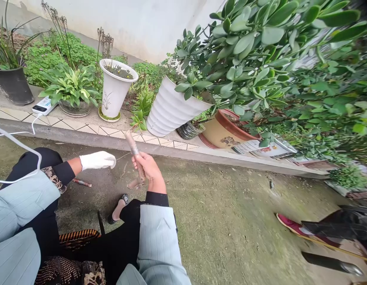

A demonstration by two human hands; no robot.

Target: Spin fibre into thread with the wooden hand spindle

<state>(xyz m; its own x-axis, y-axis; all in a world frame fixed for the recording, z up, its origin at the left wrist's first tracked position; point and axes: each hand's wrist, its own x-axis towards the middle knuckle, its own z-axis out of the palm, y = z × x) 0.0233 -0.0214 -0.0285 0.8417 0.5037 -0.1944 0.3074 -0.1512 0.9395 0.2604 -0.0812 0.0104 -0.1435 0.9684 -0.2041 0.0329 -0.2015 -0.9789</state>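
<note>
Pale sleeves (159, 237) are lying nearest us. Our right hand (148, 168) is grasping a wrapped stick (134, 148), its long axis slanting toward the ledge's (85, 128) near edge; leftward, our gloved left hand (97, 160) is pinching thread (123, 155) leading to it.

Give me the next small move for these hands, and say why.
Probably turn the stick slightly in the bare right hand, letting the thin strand wind on. The strand spans the gap from the gloved left hand to the stick, and a silvery wrap circles the stick by the right hand's fingers, so a small turn seems likely to add to it.
</note>
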